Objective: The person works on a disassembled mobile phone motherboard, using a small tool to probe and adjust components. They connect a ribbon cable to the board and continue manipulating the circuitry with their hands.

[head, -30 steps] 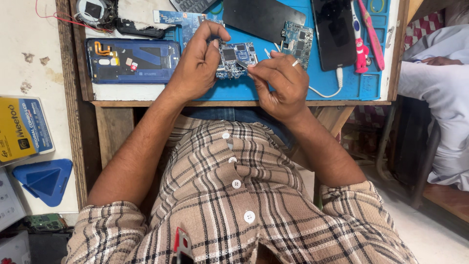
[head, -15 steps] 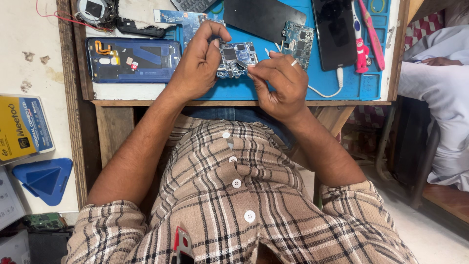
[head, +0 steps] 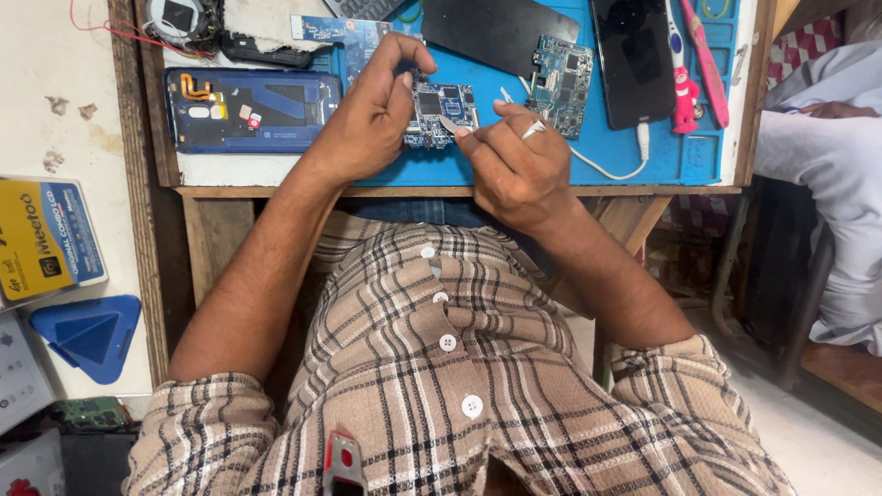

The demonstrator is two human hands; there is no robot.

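Note:
My left hand (head: 367,119) pinches a small blue circuit board (head: 445,108) and holds it just above the blue work mat (head: 606,147). My right hand (head: 519,165) grips thin metal tweezers (head: 508,95), its fingertips at the board's right edge. A silver ring sits on one right finger. Both forearms reach in from the bottom of the view, over my checked shirt.
An opened blue phone body (head: 248,110) lies at the left of the bench. A second circuit board (head: 560,69), a black phone (head: 634,55) with a white cable, a dark panel (head: 501,28) and pink tools (head: 703,55) lie on the mat. Another person's sleeve (head: 818,138) is at right.
My right hand has shifted slightly up and left toward the board. The left hand keeps its hold on the board.

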